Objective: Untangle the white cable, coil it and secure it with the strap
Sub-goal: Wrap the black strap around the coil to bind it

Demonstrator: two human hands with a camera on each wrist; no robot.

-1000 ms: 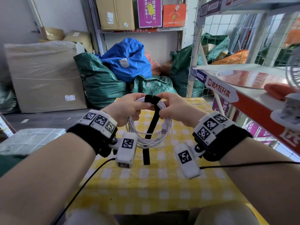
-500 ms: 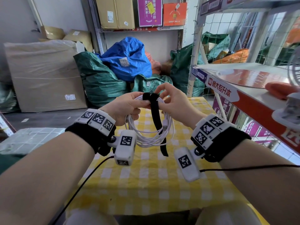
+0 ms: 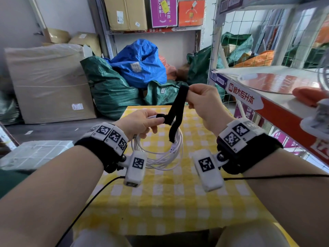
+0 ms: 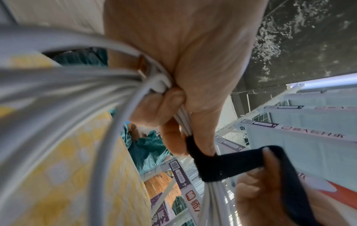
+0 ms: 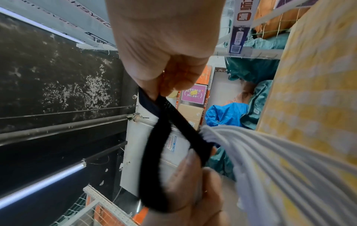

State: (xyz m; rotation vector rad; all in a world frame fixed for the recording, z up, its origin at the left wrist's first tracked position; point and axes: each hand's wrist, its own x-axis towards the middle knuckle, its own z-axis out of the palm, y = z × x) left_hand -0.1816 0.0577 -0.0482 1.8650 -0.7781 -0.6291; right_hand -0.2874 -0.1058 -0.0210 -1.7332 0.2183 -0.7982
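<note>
The white cable (image 3: pixel 160 155) hangs as a coil above the yellow checked table (image 3: pixel 160 202). My left hand (image 3: pixel 140 122) grips the top of the coiled cable (image 4: pixel 63 85), its thumb pressing the wrapped end of the black strap (image 4: pixel 195 151) against the strands. My right hand (image 3: pixel 201 100) pinches the strap (image 3: pixel 178 104) higher up and holds it taut, up and to the right of the coil. From that pinch the strap's loose tail drops in front of the coil. In the right wrist view the strap (image 5: pixel 168 125) runs from my fingers down to the cable (image 5: pixel 260 154).
A metal shelf (image 3: pixel 267 97) with a red front edge stands close on the right. Green and blue sacks (image 3: pixel 135 65) and a large wrapped box (image 3: pixel 49 82) lie beyond the table's far edge. Black sensor wires (image 3: pixel 89 205) trail from both wrists.
My right hand has lifted the strap up and to the right, pulling it tight from the coil. The left hand has stayed on the coil, which sits slightly lower in view.
</note>
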